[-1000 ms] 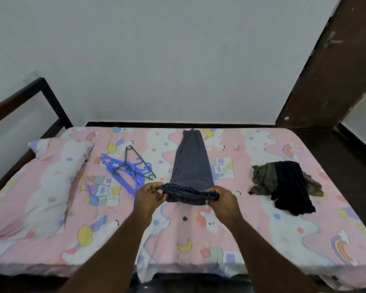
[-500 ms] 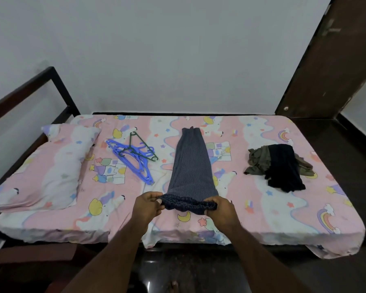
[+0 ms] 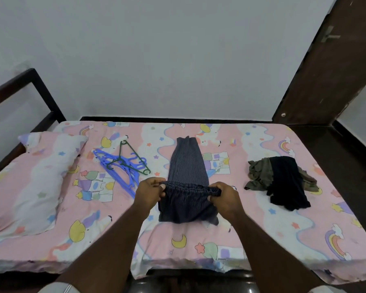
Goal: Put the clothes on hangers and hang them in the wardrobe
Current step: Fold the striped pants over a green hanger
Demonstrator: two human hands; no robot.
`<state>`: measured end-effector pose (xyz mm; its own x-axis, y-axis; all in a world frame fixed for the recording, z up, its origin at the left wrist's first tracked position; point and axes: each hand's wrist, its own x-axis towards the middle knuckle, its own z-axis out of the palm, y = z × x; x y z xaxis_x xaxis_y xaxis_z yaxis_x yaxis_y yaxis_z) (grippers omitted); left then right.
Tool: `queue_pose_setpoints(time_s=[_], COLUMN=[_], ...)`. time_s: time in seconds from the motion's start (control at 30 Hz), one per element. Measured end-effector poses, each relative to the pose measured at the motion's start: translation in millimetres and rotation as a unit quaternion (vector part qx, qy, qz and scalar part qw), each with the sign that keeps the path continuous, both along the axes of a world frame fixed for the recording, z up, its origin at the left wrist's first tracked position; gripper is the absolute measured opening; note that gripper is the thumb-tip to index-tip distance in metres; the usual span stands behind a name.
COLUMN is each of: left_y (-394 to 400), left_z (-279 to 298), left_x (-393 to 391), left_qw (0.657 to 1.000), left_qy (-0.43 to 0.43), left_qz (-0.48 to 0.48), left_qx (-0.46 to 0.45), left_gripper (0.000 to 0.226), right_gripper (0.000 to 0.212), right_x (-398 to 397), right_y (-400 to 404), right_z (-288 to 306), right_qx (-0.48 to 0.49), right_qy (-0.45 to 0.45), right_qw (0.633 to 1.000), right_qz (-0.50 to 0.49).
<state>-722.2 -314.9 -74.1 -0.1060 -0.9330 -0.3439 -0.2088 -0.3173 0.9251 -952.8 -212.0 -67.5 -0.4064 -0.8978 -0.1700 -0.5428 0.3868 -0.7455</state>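
Striped trousers [image 3: 187,166] in both hands

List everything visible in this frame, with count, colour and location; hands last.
striped trousers: one, dark blue-grey, middle of the bed, waistband lifted
blue hangers: a pile, count unclear, on the bed left of the trousers
green hanger: one, atop the blue ones
clothes heap: olive and black garments, right side of the bed
pillow: one, pink and white, left end
bed: one, pink cartoon-print sheet, dark frame
door: dark brown, right rear
left hand: grips the waistband's left end
right hand: grips its right end
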Motion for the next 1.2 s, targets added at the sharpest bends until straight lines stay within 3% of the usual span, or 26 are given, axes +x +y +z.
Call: queue_pose_setpoints(time_s=[0.17, 0.5, 0.67, 0.8, 1.07, 1.2], left_y=[-113, -298, -360, -407, -487, -513], left_z=[-45, -164, -207, -241, -295, -312], left_x=[-41, -112, -141, -161, -208, -224], left_qw=[1.000, 0.997, 0.994, 0.988, 0.962, 0.968], left_qy=[0.009, -0.052, -0.089, -0.145, -0.266, -0.245], left_qz=[-0.012, -0.036, -0.058, -0.037, -0.044, -0.052], left_qx=[0.026, 0.037, 0.036, 0.027, -0.028, 0.013], left_gripper=[0.014, 0.019, 0.019, 0.013, 0.015, 0.024], right_gripper=[0.023, 0.026, 0.029, 0.046, 0.026, 0.027], right_x=[-39, -114, -147, -177, -210, -208], right_y=[-110, -303, -362, -403, -493, -523], right_z=[-32, -142, -190, -228, -295, -316], right_qx=[0.020, 0.068, 0.096, 0.105, 0.043, 0.036], right_qy=[0.018, 0.046, 0.041, 0.015, -0.041, -0.049], right_qw=[1.000, 0.997, 0.995, 0.994, 0.997, 0.998], right_qz=[-0.007, -0.007, 0.001, 0.013, -0.044, -0.022])
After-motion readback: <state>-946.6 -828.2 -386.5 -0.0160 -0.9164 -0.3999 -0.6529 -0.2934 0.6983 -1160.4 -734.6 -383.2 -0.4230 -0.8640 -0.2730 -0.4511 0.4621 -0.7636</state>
